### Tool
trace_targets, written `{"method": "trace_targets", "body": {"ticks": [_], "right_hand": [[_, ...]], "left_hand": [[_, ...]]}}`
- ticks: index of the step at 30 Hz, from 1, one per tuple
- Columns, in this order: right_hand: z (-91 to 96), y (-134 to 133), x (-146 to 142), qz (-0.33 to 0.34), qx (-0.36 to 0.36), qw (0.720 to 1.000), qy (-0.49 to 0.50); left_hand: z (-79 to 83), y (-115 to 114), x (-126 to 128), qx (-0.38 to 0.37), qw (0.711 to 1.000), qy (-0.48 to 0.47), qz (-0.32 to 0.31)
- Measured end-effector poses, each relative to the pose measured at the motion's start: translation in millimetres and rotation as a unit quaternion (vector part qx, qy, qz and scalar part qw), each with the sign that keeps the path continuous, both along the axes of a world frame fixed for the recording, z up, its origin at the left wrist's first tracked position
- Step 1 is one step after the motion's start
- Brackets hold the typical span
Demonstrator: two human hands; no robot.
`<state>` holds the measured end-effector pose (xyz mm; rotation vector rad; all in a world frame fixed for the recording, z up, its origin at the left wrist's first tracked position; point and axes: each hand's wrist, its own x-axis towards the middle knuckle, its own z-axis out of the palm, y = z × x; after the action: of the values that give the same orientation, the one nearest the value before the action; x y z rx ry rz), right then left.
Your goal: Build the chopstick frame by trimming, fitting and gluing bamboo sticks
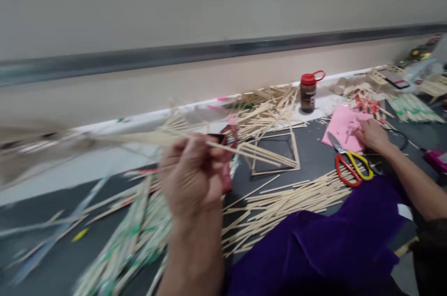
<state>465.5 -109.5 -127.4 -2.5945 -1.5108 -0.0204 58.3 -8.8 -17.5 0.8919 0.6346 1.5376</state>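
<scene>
While the left hand [193, 170] is raised over the desk [314, 142], its fingers are closed around some slender wooden sticks [244, 153] that poke out toward the right; on the other side they trail off into a blur, so I can't count them. The right hand [373, 134] is lowered, fingers pointing down onto a pink sheet [344, 121], and I can't tell whether anything is pinched between the fingertips.

Just beside that sheet lie scissors [349, 165], one handle loop red and the other yellow, with the blades pointing away from the person. Below the held sticks, a squarish stick frame [295, 147] sits on the dark desktop, with a loose spread of bare sticks [289, 203] nearer the person. Purple cloth [314, 245] bunches up along the near edge, close to those sticks and the scissors handles.

Over on the left, bundles marked with green [139, 231] lie at a slant, blurred, and near them is a small yellow piece [80, 234]. Toward the back, a heap of sticks [268, 112] is piled by the pale partition [209, 12], and right next to it a dark bottle [308, 96] with a red cap stands upright. Farther right, a phone [394, 78] lies among more stickwork.
</scene>
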Motion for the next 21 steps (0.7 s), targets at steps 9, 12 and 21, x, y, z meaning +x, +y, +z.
{"method": "trace_targets", "body": {"ticks": [9, 12, 21], "right_hand": [[65.5, 0, -74, 0.218, 0.160, 0.954, 0.129], [93.0, 10, -139, 0.317, 0.157, 0.849, 0.392], [96.3, 37, -214, 0.342, 0.079, 0.686, 0.637]], "left_hand": [[-7.9, -13, 14, -0.027, 0.996, 0.054, -0.062], [-7.3, -23, 22, -0.060, 0.988, 0.077, -0.120], [-15.0, -26, 28, -0.076, 0.983, 0.085, -0.143]]}}
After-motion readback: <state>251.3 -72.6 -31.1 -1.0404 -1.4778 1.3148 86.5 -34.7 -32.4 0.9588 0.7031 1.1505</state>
